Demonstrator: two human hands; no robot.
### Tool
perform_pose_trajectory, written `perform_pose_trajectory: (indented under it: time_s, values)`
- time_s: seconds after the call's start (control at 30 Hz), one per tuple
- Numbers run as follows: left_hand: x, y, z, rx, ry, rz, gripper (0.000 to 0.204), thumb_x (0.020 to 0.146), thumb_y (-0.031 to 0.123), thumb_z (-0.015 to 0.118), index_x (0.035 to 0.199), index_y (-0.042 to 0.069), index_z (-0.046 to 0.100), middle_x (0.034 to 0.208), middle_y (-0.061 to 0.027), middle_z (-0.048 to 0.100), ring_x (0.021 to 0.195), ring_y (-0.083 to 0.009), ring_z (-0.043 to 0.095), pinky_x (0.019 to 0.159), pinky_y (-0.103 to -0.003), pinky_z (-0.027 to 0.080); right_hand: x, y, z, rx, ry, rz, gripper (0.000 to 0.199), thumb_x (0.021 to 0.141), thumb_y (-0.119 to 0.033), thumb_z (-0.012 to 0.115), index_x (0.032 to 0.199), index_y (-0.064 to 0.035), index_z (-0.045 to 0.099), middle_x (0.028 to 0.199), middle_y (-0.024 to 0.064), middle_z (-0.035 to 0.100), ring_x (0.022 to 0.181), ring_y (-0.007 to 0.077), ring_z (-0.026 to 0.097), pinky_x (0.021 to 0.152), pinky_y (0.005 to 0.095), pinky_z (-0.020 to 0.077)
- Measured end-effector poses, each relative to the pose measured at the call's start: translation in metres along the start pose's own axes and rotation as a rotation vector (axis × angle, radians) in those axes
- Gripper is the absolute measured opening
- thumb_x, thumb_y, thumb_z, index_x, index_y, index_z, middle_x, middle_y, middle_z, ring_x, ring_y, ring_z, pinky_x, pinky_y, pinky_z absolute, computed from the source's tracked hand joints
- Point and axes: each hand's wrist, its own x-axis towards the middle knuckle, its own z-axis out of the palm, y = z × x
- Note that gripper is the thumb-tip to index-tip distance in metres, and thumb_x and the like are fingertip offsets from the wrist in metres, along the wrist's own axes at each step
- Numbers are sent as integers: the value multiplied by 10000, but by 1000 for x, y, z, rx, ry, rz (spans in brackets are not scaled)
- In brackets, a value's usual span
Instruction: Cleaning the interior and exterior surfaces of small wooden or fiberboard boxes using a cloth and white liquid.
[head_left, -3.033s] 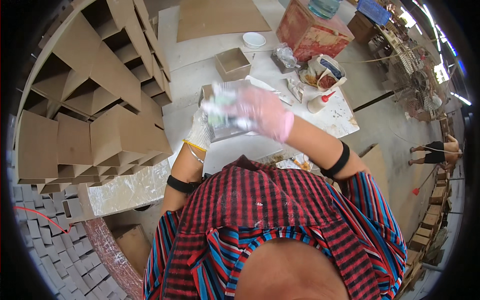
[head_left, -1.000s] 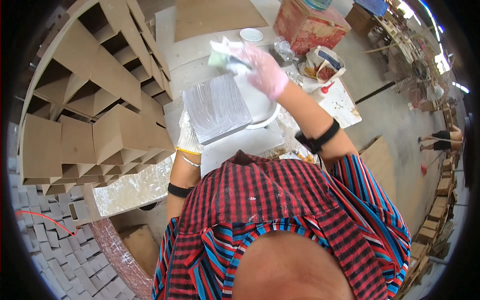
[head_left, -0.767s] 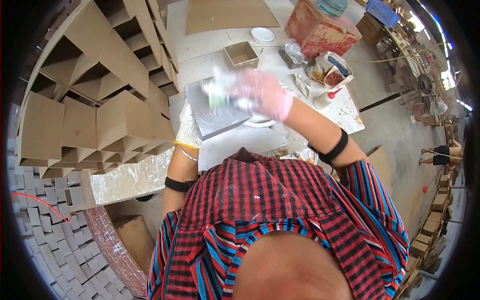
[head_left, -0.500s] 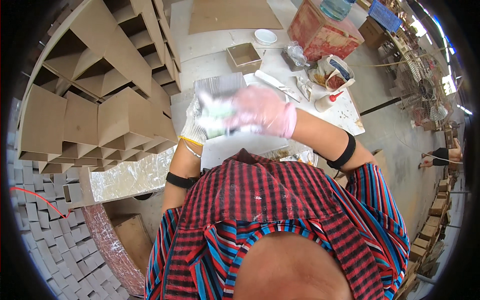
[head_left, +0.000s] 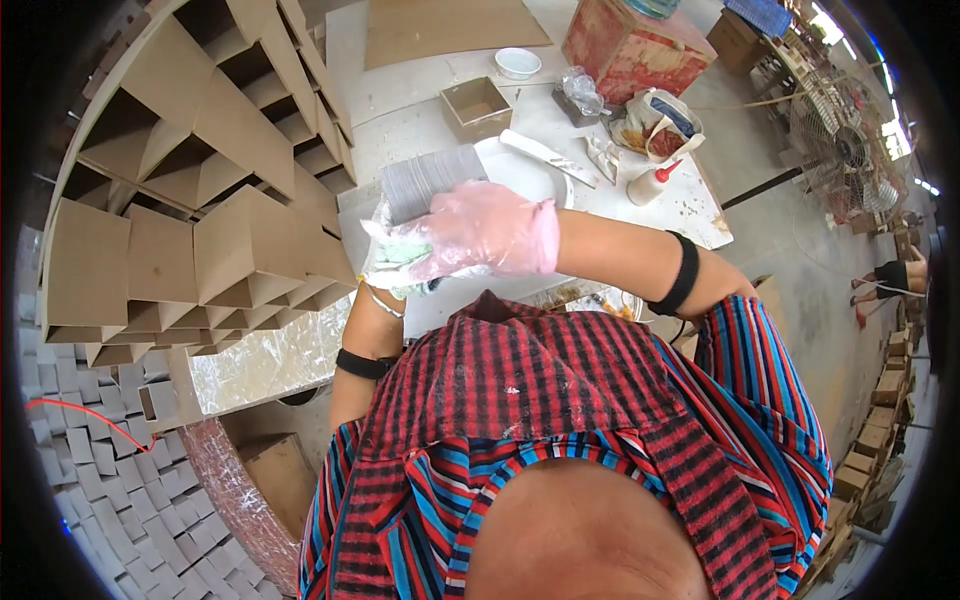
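Pink-gloved right hand [head_left: 470, 235] is wrapped round a pale-green rag [head_left: 400, 253] by the grey-streaked box [head_left: 428, 182], centre-left; left hand [head_left: 380, 213]'s mostly hidden, can't tell its grip, probably bracing. White spatula [head_left: 537, 151] lies across the plate [head_left: 537, 184], handy.

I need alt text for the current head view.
A gloved right hand holds a pale green cloth or pad over part of a grey-streaked box, the left hand mostly hidden. On the white table beyond stand an open brown box and a red-tipped bottle; stacked brown boxes rise at left.
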Motion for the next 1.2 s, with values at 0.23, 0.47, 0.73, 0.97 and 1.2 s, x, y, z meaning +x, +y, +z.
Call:
perform_pose_trajectory:
  time_s: [0.23,0.47,0.73,0.97,1.2]
  values:
    - [-25,-10,33,276,336,97,461,906,410,480,1166,34,541,1053,-115,602,896,-224,608,747,-354,517,9,94,6,80,433,266,485,869,-267,487,1345,-280,398,1271,98,511,1059,264,546,924,349,425]
    - [-20,-3,28,241,71,298,339,897,228,489,1167,25,516,1119,-116,581,986,-252,583,820,-378,496,-21,81,0,880,738,446,450,898,-270,429,1337,-170,422,1231,86,536,1074,219,535,935,309,390]
    - [-29,0,51,-279,-123,293,386,930,264,409,1225,18,449,1194,-149,526,1068,-282,536,906,-416,457,-34,51,-12,933,675,406,418,870,-180,507,1287,-163,489,1154,95,579,1035,220,555,894,314,425]
    - [-5,1,46,-51,64,471,412,943,297,351,1251,34,427,1219,-145,496,1122,-283,479,958,-405,401,-38,41,0,49,569,386,388,782,-94,615,1151,-210,585,1048,76,601,887,276,591,764,378,489]
    - [1,5,46,-171,62,387,400,935,287,356,1245,48,436,1213,-137,499,1068,-292,510,910,-415,436,-31,-14,27,46,582,182,400,756,-149,612,1138,-262,573,970,34,598,808,275,584,699,381,496]
